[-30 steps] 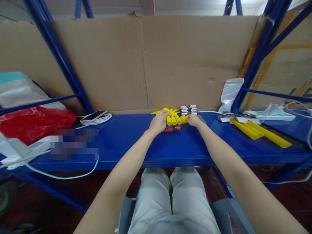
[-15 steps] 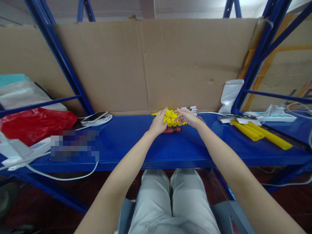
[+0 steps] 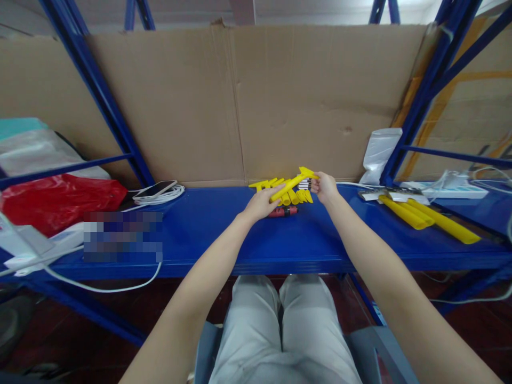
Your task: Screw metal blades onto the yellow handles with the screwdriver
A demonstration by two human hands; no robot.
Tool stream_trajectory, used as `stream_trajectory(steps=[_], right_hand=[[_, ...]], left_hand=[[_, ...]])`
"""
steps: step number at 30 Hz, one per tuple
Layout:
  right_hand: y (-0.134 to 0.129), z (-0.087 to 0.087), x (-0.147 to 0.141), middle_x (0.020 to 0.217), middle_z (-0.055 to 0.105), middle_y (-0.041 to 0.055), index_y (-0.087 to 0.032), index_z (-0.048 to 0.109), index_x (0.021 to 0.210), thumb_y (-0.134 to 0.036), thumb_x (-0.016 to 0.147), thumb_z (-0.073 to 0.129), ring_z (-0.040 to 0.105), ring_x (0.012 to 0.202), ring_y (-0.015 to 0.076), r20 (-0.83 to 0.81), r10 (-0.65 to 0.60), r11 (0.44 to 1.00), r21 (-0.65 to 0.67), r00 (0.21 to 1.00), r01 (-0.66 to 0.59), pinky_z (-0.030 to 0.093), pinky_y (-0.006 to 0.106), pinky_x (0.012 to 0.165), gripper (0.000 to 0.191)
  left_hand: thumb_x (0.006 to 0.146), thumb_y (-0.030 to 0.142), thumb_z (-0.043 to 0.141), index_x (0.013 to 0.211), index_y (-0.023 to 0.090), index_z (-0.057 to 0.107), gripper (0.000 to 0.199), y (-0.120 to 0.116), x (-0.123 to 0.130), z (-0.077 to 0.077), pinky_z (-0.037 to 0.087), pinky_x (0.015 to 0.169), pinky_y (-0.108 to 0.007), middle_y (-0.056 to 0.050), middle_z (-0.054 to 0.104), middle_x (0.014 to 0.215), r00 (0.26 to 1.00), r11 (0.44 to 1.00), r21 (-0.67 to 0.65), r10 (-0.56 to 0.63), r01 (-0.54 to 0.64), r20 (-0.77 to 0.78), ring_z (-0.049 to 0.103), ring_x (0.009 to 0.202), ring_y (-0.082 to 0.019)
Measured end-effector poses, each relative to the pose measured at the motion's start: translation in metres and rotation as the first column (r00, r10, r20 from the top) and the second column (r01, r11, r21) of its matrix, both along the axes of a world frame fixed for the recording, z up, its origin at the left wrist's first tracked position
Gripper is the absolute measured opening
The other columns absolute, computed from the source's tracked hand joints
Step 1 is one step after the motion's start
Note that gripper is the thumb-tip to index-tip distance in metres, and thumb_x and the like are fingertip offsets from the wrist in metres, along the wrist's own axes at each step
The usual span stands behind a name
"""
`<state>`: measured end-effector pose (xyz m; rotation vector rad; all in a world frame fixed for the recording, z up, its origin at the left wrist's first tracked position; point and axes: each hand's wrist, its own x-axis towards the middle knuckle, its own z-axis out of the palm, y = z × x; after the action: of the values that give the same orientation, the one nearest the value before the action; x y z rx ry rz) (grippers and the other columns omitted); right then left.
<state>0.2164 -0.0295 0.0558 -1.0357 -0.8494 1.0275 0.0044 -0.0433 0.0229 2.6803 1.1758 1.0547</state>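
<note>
A yellow tube-handled piece (image 3: 288, 186) is held slanting between my hands, its wide flared end up at the right. My left hand (image 3: 264, 204) is closed round the lower end of its handle. The fingers of my right hand (image 3: 325, 188) pinch the flared end at its right tip. Below and behind it, several similar yellow pieces (image 3: 294, 197) lie side by side on the blue tabletop (image 3: 208, 229). A red and black tool (image 3: 284, 212) lies just in front of them. Small white and black items (image 3: 304, 184) are partly hidden beside my right hand.
Yellow tubes with metal blades (image 3: 444, 218) lie at the right, near a white power strip (image 3: 460, 191) and a white pouch (image 3: 382, 154). At the left are a phone (image 3: 155, 191) on a coiled cable and a red bag (image 3: 60, 202). Cardboard (image 3: 172, 106) stands behind.
One yellow piece has been lifted from the group and now slants between both hands. My right hand has moved a little right and closed on its flared end.
</note>
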Motion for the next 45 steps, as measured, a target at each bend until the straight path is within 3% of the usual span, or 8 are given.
stream_trajectory(steps=[5, 11, 17, 20, 23, 27, 36, 45], right_hand=[[0.000, -0.003, 0.006, 0.056, 0.048, -0.0046, -0.021, 0.049, 0.084, -0.040, 0.096, 0.043, 0.036, 0.039, 0.0073, 0.003, 0.096, 0.995, 0.035, 0.995, -0.096, 0.030, 0.020, 0.042, 0.024], [-0.005, -0.006, -0.003, 0.057, 0.049, -0.0049, -0.017, 0.053, 0.080, -0.023, 0.095, 0.042, 0.035, 0.041, 0.0052, 0.019, 0.047, 0.999, -0.027, 0.999, -0.046, 0.027, 0.018, 0.042, 0.019], [-0.001, -0.014, -0.010, 0.058, 0.051, -0.0045, -0.016, 0.055, 0.079, -0.014, 0.086, 0.051, 0.037, 0.041, 0.0046, 0.264, 0.015, 0.998, -0.055, 0.964, -0.001, 0.026, 0.017, 0.039, 0.007], [0.006, -0.022, -0.010, 0.060, 0.053, -0.0024, -0.016, 0.055, 0.073, -0.014, 0.085, 0.051, 0.041, 0.044, 0.0055, 0.511, -0.019, 0.999, -0.033, 0.860, 0.042, 0.030, 0.017, 0.041, 0.013], [0.013, -0.030, -0.010, 0.060, 0.057, -0.0007, -0.015, 0.058, 0.070, -0.013, 0.084, 0.051, 0.047, 0.050, 0.0074, 0.740, -0.031, 0.999, 0.033, 0.672, 0.010, 0.037, 0.017, 0.048, 0.016], [0.020, -0.037, -0.009, 0.064, 0.064, 0.0016, -0.013, 0.066, 0.075, -0.011, 0.081, 0.049, 0.055, 0.058, 0.0112, 0.869, -0.036, 0.994, 0.084, 0.494, -0.075, 0.046, 0.021, 0.061, 0.017], [0.021, -0.038, -0.005, 0.071, 0.069, 0.0044, -0.011, 0.070, 0.077, -0.010, 0.080, 0.050, 0.060, 0.067, 0.0137, 0.918, -0.085, 0.984, 0.137, 0.389, -0.109, 0.047, 0.023, 0.068, 0.020], [0.018, -0.036, -0.006, 0.090, 0.074, 0.0090, -0.011, 0.073, 0.085, -0.009, 0.081, 0.050, 0.065, 0.079, 0.0164, 0.956, -0.114, 0.988, 0.136, 0.272, -0.066, 0.048, 0.024, 0.077, 0.024]], left_hand=[[0.089, 0.014, 0.053, 0.124, 0.021, 0.067, 0.039, 0.008, 0.001, -0.002, 0.049, 0.103, -0.036, -0.007, 0.071, 0.122, 0.980, 0.990, -0.021, 0.138, -0.136, 0.142, 0.066, 0.114, -0.021], [0.088, 0.014, 0.055, 0.114, 0.017, 0.073, 0.032, 0.020, -0.019, -0.006, 0.051, 0.100, -0.034, -0.010, 0.074, 0.116, 0.855, 0.882, -0.145, 0.471, -0.449, 0.216, 0.069, 0.109, -0.024], [0.084, 0.015, 0.061, 0.113, 0.019, 0.074, 0.032, 0.029, -0.017, -0.013, 0.052, 0.098, -0.035, -0.011, 0.075, 0.113, 0.841, 0.853, -0.156, 0.519, -0.498, 0.154, 0.070, 0.105, -0.024], [0.085, 0.016, 0.060, 0.114, 0.018, 0.074, 0.032, 0.027, -0.013, -0.012, 0.052, 0.097, -0.033, -0.011, 0.074, 0.113, 0.845, 0.852, -0.152, 0.520, -0.502, 0.123, 0.070, 0.105, -0.024], [0.088, 0.017, 0.055, 0.119, 0.015, 0.072, 0.035, 0.024, -0.015, -0.007, 0.051, 0.098, -0.031, -0.013, 0.074, 0.115, 0.827, 0.829, -0.131, 0.555, -0.544, 0.084, 0.069, 0.108, -0.024], [0.091, 0.018, 0.049, 0.120, 0.016, 0.071, 0.036, 0.020, -0.020, -0.001, 0.048, 0.101, -0.030, -0.011, 0.073, 0.115, 0.780, 0.774, -0.113, 0.626, -0.622, -0.002, 0.067, 0.111, -0.022], [0.094, 0.031, 0.047, 0.107, 0.016, 0.075, 0.034, 0.026, -0.017, -0.008, 0.050, 0.096, -0.030, -0.013, 0.072, 0.116, 0.793, 0.759, -0.231, 0.586, -0.609, -0.165, 0.066, 0.112, -0.025], [0.091, 0.046, 0.049, 0.123, 0.010, 0.065, 0.051, 0.044, -0.017, -0.023, 0.041, 0.108, -0.035, -0.020, 0.050, 0.147, 0.819, 0.789, -0.223, 0.539, -0.572, -0.195, 0.047, 0.136, -0.029]])
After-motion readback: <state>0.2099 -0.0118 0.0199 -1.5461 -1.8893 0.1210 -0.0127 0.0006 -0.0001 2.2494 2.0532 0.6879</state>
